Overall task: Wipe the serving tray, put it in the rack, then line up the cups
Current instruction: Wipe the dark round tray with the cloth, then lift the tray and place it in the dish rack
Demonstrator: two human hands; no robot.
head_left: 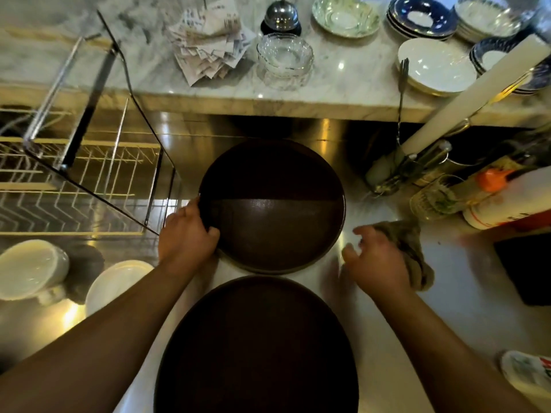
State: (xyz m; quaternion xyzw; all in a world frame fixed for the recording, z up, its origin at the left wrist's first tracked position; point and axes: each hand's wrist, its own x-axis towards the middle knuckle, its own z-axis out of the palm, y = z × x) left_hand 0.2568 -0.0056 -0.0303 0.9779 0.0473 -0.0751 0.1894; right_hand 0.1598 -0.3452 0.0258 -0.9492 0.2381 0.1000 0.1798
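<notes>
Gripping the round tray [277, 222] rim — lying flat.

Nearer round dark brown tray [256, 347] runs off the bottom edge. Crumpled olive cloth [408, 251] is half hidden behind the blurry right hand [378, 263]; white squeeze bottle [512, 198] is smeared too.

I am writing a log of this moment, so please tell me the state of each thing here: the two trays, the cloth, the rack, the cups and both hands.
Far tray: flat on counter, left edge gripped.
Near tray: flat, untouched.
Cloth: crumpled, under right hand.
Rack: no tray inside.
Cups: not lined up.
Left hand: gripping far tray.
Right hand: fingers spread, over cloth.
</notes>
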